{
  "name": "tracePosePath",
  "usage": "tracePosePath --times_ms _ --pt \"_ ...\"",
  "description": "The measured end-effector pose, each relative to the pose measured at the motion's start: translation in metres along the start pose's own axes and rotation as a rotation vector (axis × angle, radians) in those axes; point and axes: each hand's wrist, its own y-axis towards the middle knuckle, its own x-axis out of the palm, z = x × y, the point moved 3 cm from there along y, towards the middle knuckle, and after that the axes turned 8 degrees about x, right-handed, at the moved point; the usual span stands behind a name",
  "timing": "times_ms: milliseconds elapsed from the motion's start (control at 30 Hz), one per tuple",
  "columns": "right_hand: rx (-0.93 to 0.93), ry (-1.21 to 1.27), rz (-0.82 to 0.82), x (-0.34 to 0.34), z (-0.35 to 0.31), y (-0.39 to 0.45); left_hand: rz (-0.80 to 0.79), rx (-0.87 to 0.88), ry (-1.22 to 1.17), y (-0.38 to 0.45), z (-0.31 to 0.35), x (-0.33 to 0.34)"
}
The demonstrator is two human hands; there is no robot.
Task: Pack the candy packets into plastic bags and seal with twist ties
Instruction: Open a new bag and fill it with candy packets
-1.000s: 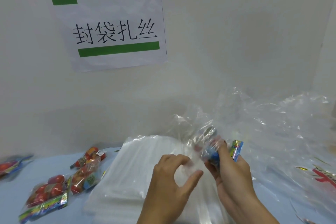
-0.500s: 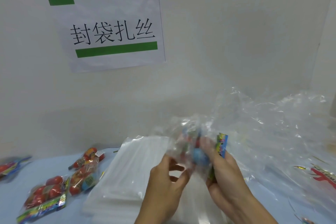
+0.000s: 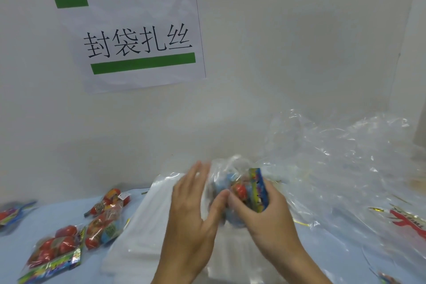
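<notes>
Two hands are mid-packing: your right hand (image 3: 265, 217) grips the candy packet (image 3: 250, 188) inside the plastic bag (image 3: 227, 168) above the bag stack (image 3: 138, 221), left hand (image 3: 193, 203) open-fingered against it; next, gather its neck.

Two hands are seen, the left hand (image 3: 191, 212) and the right hand (image 3: 265, 217). Five candy packets are counted: one held (image 3: 251, 189), four on the bench (image 3: 54, 249) (image 3: 103, 229) (image 3: 108, 200) (image 3: 8, 214). One stack of bags (image 3: 143, 226), one wall sign (image 3: 133, 37).
</notes>
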Motion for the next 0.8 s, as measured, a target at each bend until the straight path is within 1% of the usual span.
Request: tracePosePath --times_ms 33,100,233,300,333,367,467,500,567,600,633,667,700,733,767,800 --pt "-0.018 -0.050 -0.062 0.005 0.001 -0.003 -0.010 0.001 -0.033 -0.001 0.000 0.002" --pt "-0.016 -0.186 -0.119 0.009 0.004 -0.006 -0.002 0.026 -0.041 -0.004 -0.003 0.005" --pt "0.039 -0.440 -0.131 0.003 0.008 -0.003 -0.087 0.089 -0.046 -0.005 -0.001 0.012" --pt "0.069 -0.457 -0.133 -0.001 0.007 -0.001 -0.076 0.155 -0.077 -0.006 0.002 0.014" --pt "0.088 -0.430 -0.091 -0.004 0.008 0.000 -0.072 0.183 -0.086 -0.007 0.003 0.015" --pt "0.096 -0.412 -0.012 -0.009 0.010 0.001 -0.066 0.216 -0.074 -0.007 0.006 0.016" --pt "0.002 -0.428 0.236 -0.016 0.012 0.002 -0.021 0.332 0.025 -0.008 0.023 0.018" --pt "-0.042 -0.410 0.283 -0.015 0.010 0.001 -0.013 0.355 0.025 -0.008 0.027 0.018" --pt "-0.086 -0.289 0.338 -0.015 0.010 0.002 0.028 0.354 -0.019 -0.008 0.032 0.014" --pt "-0.067 -0.226 0.353 -0.015 0.010 0.004 0.076 0.311 -0.086 -0.008 0.031 0.010" --pt "-0.032 -0.175 0.348 -0.016 0.012 0.006 0.146 0.221 -0.165 -0.007 0.029 0.005" --pt "0.005 -0.140 0.332 -0.016 0.014 0.008 0.241 0.090 -0.233 -0.005 0.026 0.000" --pt "0.028 -0.115 0.314 -0.016 0.015 0.009 0.311 -0.082 -0.302 -0.005 0.020 -0.003" --pt "0.036 -0.100 0.297 -0.015 0.016 0.010 0.315 -0.274 -0.394 -0.004 0.015 -0.002" --pt "0.034 -0.100 0.278 -0.013 0.016 0.009 0.246 -0.465 -0.508 -0.005 0.008 0.005" --pt "0.024 -0.118 0.248 -0.010 0.016 0.008 0.146 -0.617 -0.621 -0.007 0.002 0.015"
